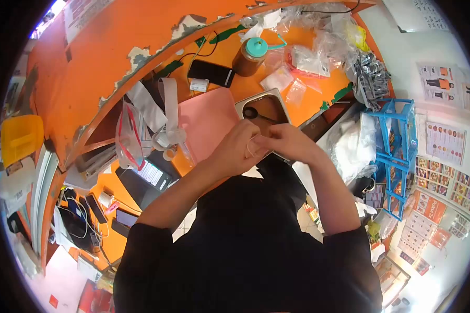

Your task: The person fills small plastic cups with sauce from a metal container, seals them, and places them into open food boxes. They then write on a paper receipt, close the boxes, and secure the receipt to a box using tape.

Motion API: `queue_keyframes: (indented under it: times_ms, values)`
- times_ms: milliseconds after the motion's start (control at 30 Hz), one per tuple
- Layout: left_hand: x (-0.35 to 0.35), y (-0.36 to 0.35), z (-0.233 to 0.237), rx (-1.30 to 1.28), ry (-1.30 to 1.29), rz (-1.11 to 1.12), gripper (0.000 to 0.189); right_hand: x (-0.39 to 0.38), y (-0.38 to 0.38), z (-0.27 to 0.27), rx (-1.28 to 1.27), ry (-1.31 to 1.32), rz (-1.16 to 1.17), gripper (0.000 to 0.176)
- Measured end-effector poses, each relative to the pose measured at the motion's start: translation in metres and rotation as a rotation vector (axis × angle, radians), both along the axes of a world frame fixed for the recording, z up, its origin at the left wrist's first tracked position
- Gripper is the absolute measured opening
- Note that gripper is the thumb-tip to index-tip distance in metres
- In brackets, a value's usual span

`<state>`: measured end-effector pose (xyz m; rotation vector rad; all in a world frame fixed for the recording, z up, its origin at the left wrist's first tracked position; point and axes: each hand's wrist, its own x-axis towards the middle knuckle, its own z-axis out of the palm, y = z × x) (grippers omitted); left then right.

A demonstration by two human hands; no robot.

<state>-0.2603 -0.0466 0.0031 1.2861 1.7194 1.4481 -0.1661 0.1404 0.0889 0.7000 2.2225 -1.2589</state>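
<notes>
My left hand (236,148) and my right hand (290,143) meet in front of my body, over the near edge of the orange table. The fingers of both are closed. A thin, pale loop (251,146) shows between them, held by my left hand; it looks like a string or band. Whether my right fingers pinch it too is hidden. Just left of the hands lies a pink tray (206,117). Behind them is a metal-rimmed tray (279,99) with a dark round item (250,112) in it.
A bottle with a teal lid (256,47) stands behind the trays, beside a black phone (211,73). Plastic bags (310,60) lie at the back right. Blue racks (394,156) stand at the right. White rolls (168,104) and a zip bag (130,136) are at the left.
</notes>
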Motion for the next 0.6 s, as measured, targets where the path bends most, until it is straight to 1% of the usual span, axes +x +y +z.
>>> queue_keyframes:
  times_ms: [33,67,100,133,167,200,233,267,333,367,433,500,567,600]
  values:
    - [0.001,-0.002,-0.005,-0.014,-0.017,-0.013,0.049,0.002,0.004,0.002,-0.007,-0.028,-0.018,0.047]
    - [0.003,-0.005,-0.011,-0.023,-0.111,0.052,0.046,0.018,0.016,-0.030,-0.080,0.088,-0.141,0.046]
    - [0.008,-0.012,-0.015,-0.036,-0.201,0.121,0.044,0.019,0.027,-0.039,0.065,0.069,-0.144,0.039]
    - [0.005,-0.018,-0.014,-0.045,-0.176,0.140,0.038,0.024,0.031,-0.055,0.419,0.102,-0.037,0.034]
    - [0.003,-0.023,-0.021,-0.054,-0.179,0.135,0.038,0.031,0.033,-0.074,0.775,0.137,0.077,0.030]
    - [0.002,-0.031,-0.030,-0.072,-0.182,0.166,0.042,0.035,0.033,-0.086,0.767,0.131,0.073,0.030]
    - [0.000,-0.037,-0.037,-0.087,-0.182,0.200,0.046,0.037,0.033,-0.097,0.875,0.159,0.171,0.026]
    - [-0.004,-0.041,-0.040,-0.090,-0.179,0.197,0.046,0.038,0.033,-0.104,0.986,0.190,0.269,0.023]
    - [-0.010,-0.049,-0.043,-0.166,-0.117,0.199,0.054,0.041,0.035,-0.115,0.977,0.181,0.290,0.021]
    - [-0.014,-0.051,-0.041,-0.165,-0.111,0.194,0.054,0.040,0.036,-0.116,0.973,0.172,0.314,0.019]
    - [-0.022,-0.055,-0.035,-0.315,-0.005,0.135,0.056,0.043,0.038,-0.115,0.972,0.213,0.283,0.019]
    - [-0.026,-0.054,-0.034,-0.319,0.049,0.117,0.057,0.044,0.037,-0.107,0.967,0.248,0.247,0.018]
    - [-0.028,-0.053,-0.035,-0.325,0.101,0.090,0.057,0.048,0.035,-0.095,0.758,0.015,0.174,0.021]
    - [-0.028,-0.052,-0.036,-0.339,0.103,0.082,0.058,0.051,0.033,-0.089,0.756,0.011,0.158,0.021]
